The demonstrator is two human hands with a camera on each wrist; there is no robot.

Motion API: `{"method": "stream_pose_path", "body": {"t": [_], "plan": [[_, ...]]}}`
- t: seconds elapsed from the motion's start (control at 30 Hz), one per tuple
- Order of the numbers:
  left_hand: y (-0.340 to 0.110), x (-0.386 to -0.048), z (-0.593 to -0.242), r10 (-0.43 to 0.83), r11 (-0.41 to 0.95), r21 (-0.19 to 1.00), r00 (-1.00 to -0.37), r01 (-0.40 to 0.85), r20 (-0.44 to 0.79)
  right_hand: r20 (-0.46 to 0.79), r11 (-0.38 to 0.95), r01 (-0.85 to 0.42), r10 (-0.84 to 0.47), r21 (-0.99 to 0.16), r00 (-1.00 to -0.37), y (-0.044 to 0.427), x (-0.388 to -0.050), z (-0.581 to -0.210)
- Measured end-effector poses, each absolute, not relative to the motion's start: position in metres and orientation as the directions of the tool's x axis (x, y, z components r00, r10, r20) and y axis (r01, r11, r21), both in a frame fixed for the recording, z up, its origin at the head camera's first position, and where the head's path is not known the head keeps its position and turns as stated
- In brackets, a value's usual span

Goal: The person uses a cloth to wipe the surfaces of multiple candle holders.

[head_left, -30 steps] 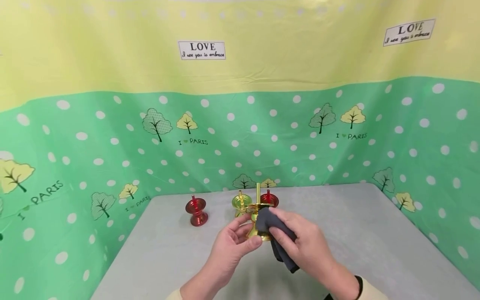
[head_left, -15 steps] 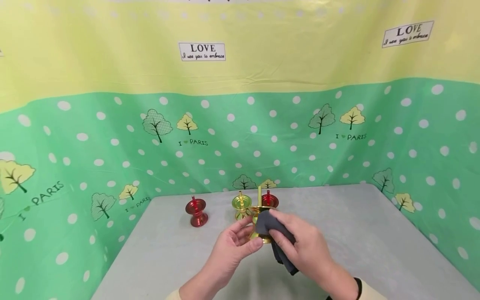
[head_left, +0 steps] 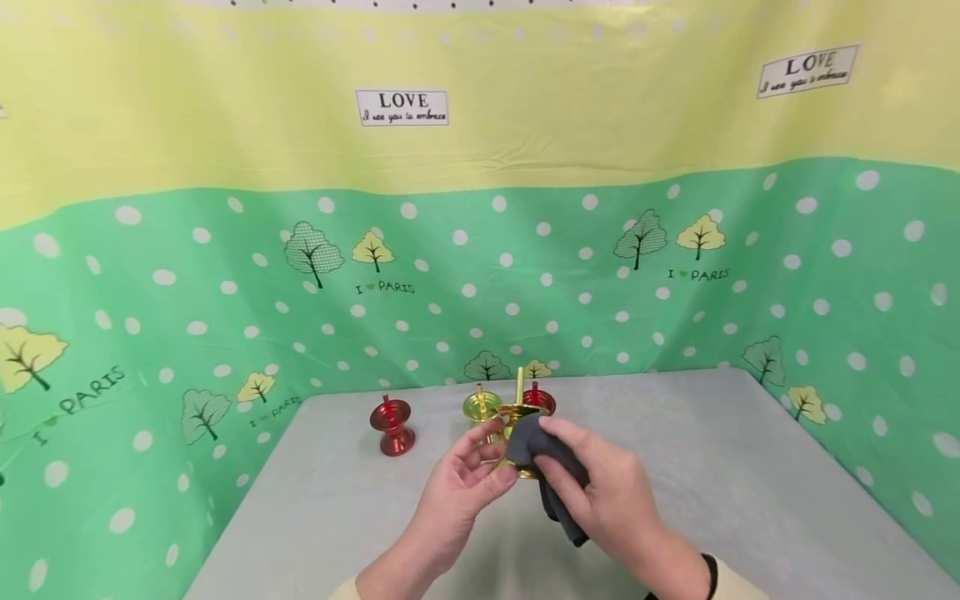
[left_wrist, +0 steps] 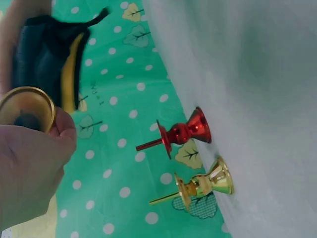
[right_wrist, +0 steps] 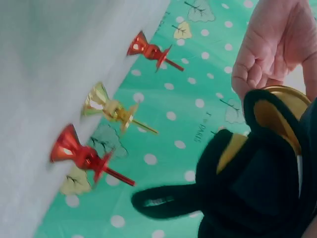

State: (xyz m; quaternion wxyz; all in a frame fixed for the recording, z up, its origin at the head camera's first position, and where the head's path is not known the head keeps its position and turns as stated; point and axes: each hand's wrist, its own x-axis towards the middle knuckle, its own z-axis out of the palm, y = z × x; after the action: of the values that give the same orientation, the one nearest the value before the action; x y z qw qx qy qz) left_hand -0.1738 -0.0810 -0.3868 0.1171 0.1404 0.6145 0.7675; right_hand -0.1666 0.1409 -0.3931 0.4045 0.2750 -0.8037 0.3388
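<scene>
Above the middle of the table, my left hand (head_left: 467, 485) holds a shiny gold candlestick (head_left: 520, 388) upright by its lower part, fingers and thumb around it. My right hand (head_left: 613, 487) pinches a folded dark grey cloth (head_left: 553, 467) and presses it to the candlestick's right side. The cloth hides most of the candlestick's middle. In the left wrist view the candlestick's round base (left_wrist: 49, 105) faces the camera. Seen from the right wrist, the cloth (right_wrist: 247, 183) shows a hanging loop and a yellow patch, with the gold rim (right_wrist: 297, 94) behind it.
Farther back on the grey table (head_left: 322, 517) stand a red candlestick (head_left: 393, 425) at the left, a gold one (head_left: 480, 406) and another red one (head_left: 543, 400), both partly hidden behind the held candlestick. A green and yellow patterned curtain (head_left: 435, 250) surrounds the table's back and sides.
The held candlestick dips slightly, then rises a little. Both hands and the cloth shift slightly left. The cloth stays against the candlestick, and the standing candlesticks keep their places.
</scene>
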Motion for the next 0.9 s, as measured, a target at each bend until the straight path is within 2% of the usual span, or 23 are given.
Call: {"method": "stream_pose_path", "body": {"t": [0.07, 0.1, 0.23, 0.33, 0.43, 0.53, 0.6, 0.67, 0.7, 0.77, 0.83, 0.9], "plan": [[-0.083, -0.174, -0.387, 0.355, -0.232, 0.973, -0.931, -0.001, 0.084, 0.860, 0.619, -0.735, -0.184, -0.275, -0.477, 0.140, -0.168, -0.392], [-0.084, -0.175, -0.388, 0.363, -0.243, 0.970, -0.927, 0.001, 0.092, 0.856, 0.620, -0.730, -0.177, -0.287, -0.486, 0.141, -0.169, -0.392], [-0.086, -0.175, -0.387, 0.394, -0.229, 0.973, -0.915, -0.001, 0.092, 0.779, 0.627, -0.651, -0.108, -0.429, -0.617, 0.142, -0.171, -0.394], [-0.085, -0.174, -0.386, 0.401, -0.154, 0.988, -0.912, 0.023, 0.084, 0.756, 0.650, -0.609, -0.080, -0.454, -0.649, 0.141, -0.170, -0.396], [-0.081, -0.170, -0.382, 0.387, -0.044, 0.994, -0.916, 0.095, 0.105, 0.797, 0.690, -0.615, -0.091, -0.382, -0.597, 0.139, -0.168, -0.394], [-0.076, -0.168, -0.378, 0.350, 0.033, 0.988, -0.927, 0.152, 0.131, 0.852, 0.698, -0.664, -0.149, -0.269, -0.502, 0.137, -0.166, -0.390], [-0.075, -0.167, -0.377, 0.323, 0.039, 0.988, -0.937, 0.151, 0.130, 0.875, 0.672, -0.709, -0.191, -0.214, -0.444, 0.136, -0.165, -0.388], [-0.076, -0.166, -0.377, 0.312, 0.005, 0.991, -0.942, 0.133, 0.124, 0.883, 0.650, -0.734, -0.209, -0.195, -0.420, 0.137, -0.166, -0.388], [-0.077, -0.166, -0.377, 0.307, -0.027, 0.992, -0.944, 0.120, 0.122, 0.882, 0.648, -0.734, -0.204, -0.204, -0.424, 0.137, -0.167, -0.389], [-0.078, -0.167, -0.377, 0.292, -0.096, 0.992, -0.950, 0.082, 0.107, 0.861, 0.646, -0.713, -0.169, -0.271, -0.480, 0.139, -0.170, -0.392], [-0.078, -0.168, -0.379, 0.283, -0.128, 0.989, -0.953, 0.072, 0.105, 0.830, 0.651, -0.679, -0.132, -0.339, -0.542, 0.141, -0.171, -0.393], [-0.079, -0.169, -0.380, 0.282, -0.130, 0.988, -0.953, 0.080, 0.115, 0.812, 0.657, -0.655, -0.109, -0.374, -0.573, 0.141, -0.171, -0.394]]}}
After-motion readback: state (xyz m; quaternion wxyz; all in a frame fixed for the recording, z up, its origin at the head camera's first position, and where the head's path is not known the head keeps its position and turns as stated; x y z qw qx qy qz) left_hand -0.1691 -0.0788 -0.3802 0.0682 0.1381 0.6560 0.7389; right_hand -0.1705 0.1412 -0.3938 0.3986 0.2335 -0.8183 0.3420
